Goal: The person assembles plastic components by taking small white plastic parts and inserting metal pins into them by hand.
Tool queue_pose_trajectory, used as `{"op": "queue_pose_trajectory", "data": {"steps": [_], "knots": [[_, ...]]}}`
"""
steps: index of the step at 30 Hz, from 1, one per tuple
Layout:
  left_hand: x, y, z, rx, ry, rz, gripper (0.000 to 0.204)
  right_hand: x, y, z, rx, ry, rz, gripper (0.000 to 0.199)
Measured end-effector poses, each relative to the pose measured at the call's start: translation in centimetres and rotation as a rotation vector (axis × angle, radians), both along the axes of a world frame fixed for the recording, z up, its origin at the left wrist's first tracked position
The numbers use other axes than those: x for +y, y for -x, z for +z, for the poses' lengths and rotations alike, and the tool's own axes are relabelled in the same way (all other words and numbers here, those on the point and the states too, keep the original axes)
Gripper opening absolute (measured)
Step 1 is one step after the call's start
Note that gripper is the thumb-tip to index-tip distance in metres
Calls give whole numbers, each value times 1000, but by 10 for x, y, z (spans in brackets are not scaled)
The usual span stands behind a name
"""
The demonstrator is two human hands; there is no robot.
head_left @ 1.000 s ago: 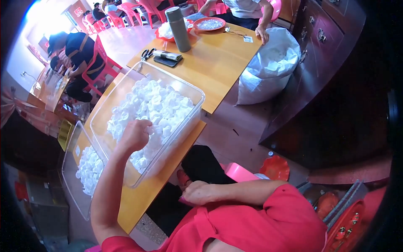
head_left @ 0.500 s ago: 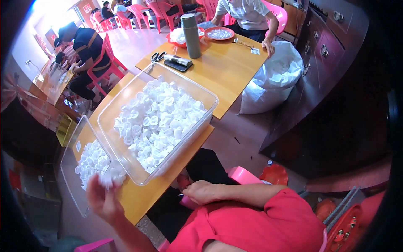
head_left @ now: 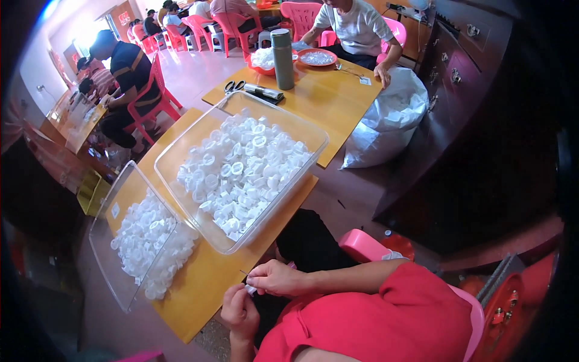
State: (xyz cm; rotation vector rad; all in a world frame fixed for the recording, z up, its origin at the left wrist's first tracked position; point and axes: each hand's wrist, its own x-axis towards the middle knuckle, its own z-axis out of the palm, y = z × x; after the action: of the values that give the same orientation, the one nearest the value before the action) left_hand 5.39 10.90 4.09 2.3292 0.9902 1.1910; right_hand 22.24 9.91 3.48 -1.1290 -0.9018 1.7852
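My left hand (head_left: 240, 312) is closed, pinching a small white plastic piece (head_left: 250, 289) at the table's near edge. Right beside it, my right hand (head_left: 278, 279) grips a thin pointed metal tool (head_left: 243, 273), its tip poking out past the fingers. The two hands almost touch over my lap, and the fingers partly hide the piece. Beyond them a large clear plastic bin (head_left: 238, 248) holds a heap of white round plastic pieces (head_left: 241, 169). A second heap of such pieces (head_left: 148, 238) lies to the left, in a clear tray (head_left: 108, 279).
Scissors (head_left: 234, 87), a green-grey flask (head_left: 281, 60) and a red plate (head_left: 317, 58) of small clear parts stand on the wooden table (head_left: 199, 301). A person (head_left: 356, 30) sits across it. At the right are a white sack (head_left: 386, 123), dark drawers (head_left: 461, 66) and a pink stool (head_left: 365, 244).
My left hand has moved right, from the left heap to beside my right hand, with a white piece in its fingers. The right hand has stayed near my lap.
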Motion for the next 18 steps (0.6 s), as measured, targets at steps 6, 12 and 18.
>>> {"op": "queue_pose_trajectory", "data": {"steps": [6, 12, 18], "knots": [[2, 6, -20, -216, 193, 40, 16, 6, 14, -5, -132, -26, -43, 20], [-8, 19, -14, -185, 199, 36, 15, 4, 33, -8, -561, -475, -116, 25], [-13, 24, -13, -443, 557, 1, 24, 18, 21, 12, -595, -493, 1, 23]]}}
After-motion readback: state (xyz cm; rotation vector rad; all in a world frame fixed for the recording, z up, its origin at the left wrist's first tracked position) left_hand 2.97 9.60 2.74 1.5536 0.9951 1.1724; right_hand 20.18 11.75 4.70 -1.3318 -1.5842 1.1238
